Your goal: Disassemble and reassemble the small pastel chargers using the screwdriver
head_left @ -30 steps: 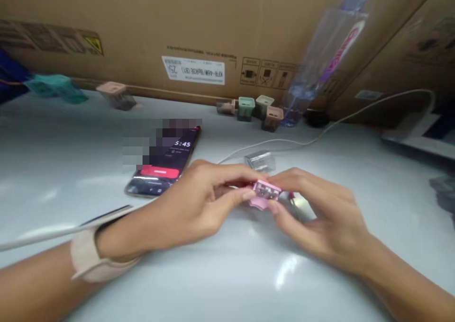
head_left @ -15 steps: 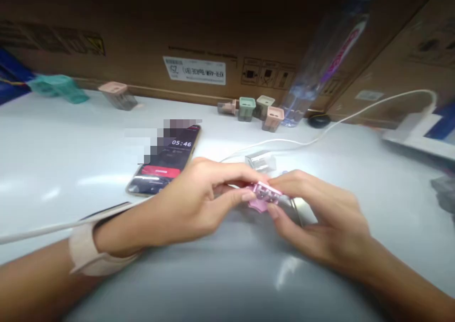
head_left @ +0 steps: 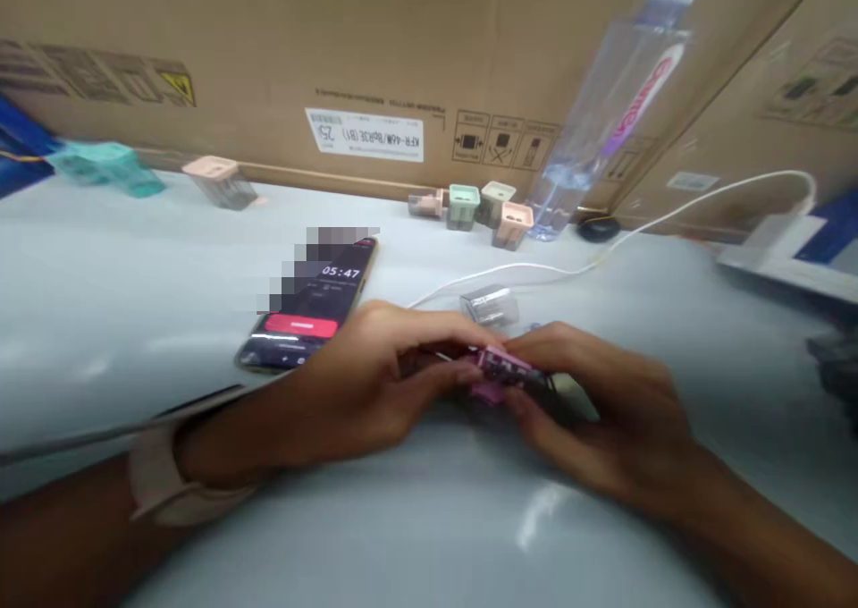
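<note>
Low in front of me, both hands grip the pink pencil sharpener insert (head_left: pixel 500 367), with metal parts showing on its upper side. My left hand (head_left: pixel 395 380) pinches its left end between thumb and fingers. At its right end, the thumb and forefinger of my right hand (head_left: pixel 596 402) close on it. The palm side of the right hand is partly in shadow, and a round-edged item below it is too blurred to name. Just beyond the fingertips, a clear grey sharpener case (head_left: pixel 489 307) lies on the white table (head_left: pixel 402 536).
Two-hole sharpeners in green (head_left: pixel 462 206), cream (head_left: pixel 497 201) and peach (head_left: pixel 514 223) stand near a tall clear bottle (head_left: pixel 590 134). Leftward are a phone (head_left: pixel 315 299), another peach sharpener (head_left: pixel 220 181) and a teal object (head_left: pixel 107 167). A white cable (head_left: pixel 523 266) crosses behind my hands; cardboard boxes (head_left: pixel 234 18) form the back.
The picture's lighting has shifted: the boxes look brighter and my hands darker. The phone's timer went from 05:46 to 05:47. My hands keep nearly the same hold on the pink insert.
</note>
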{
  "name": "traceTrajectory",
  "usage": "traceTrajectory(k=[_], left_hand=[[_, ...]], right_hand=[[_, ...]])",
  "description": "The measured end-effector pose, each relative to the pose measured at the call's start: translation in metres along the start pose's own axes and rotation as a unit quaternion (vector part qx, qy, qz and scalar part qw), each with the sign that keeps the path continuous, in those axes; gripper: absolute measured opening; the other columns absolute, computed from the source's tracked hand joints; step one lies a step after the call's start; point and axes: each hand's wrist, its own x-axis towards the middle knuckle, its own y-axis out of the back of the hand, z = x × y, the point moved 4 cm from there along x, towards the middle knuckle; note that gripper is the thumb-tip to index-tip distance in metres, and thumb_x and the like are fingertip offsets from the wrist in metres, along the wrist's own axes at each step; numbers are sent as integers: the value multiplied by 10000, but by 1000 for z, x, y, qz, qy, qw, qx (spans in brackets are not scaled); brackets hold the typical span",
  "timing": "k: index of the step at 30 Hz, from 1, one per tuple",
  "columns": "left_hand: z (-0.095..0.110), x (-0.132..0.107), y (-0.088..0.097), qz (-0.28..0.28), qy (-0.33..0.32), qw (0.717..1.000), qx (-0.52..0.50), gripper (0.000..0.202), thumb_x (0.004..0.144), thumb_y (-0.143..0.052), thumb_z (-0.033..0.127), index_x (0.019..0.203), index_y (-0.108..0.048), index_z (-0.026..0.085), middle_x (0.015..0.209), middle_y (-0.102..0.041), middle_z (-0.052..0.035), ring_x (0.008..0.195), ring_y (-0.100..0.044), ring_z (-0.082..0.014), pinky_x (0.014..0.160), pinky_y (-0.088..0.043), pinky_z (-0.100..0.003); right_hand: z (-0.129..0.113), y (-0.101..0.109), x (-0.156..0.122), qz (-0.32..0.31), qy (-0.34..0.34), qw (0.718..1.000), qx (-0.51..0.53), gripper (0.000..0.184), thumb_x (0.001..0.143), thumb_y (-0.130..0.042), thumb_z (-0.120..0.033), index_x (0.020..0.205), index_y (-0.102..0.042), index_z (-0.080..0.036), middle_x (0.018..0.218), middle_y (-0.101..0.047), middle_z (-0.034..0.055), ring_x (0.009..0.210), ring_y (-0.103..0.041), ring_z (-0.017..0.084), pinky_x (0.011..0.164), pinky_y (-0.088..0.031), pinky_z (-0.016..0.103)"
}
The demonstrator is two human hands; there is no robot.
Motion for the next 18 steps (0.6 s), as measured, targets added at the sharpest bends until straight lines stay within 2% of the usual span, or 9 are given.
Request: traceTrajectory(k=[9,14,18], left_hand=[[-3,-1,-2,3,-2,1000,2,246,1021,-691,189,1237,-808,210,1183,-846,-54,1041,-810,-198,911,-637,-250],[-5,-2,-2,25,-12,999,33,241,1038,-667,191,1237,-792,245,1237,-827,-17,1146,-775,-181,1041,-592,-255],[-8,-2,-3,19,-12,999,23,254,1051,-635,196,1266,-764,231,1253,-812,-47,1142,-769,-197,989,-620,-268]], right_hand=[[1,0,2,1,0,1000,-8,285,928,-701,-60,1150,-690,-237,993,-815,47,847,-788,186,762,-650,291],[3,0,3,-5,2,1000,-21,204,966,-715,-128,1158,-707,-198,1064,-824,77,926,-800,192,821,-660,295],[4,1,3,-6,8,999,-43,196,981,-706,-140,1171,-702,-188,1082,-833,82,933,-807,184,842,-656,279]])
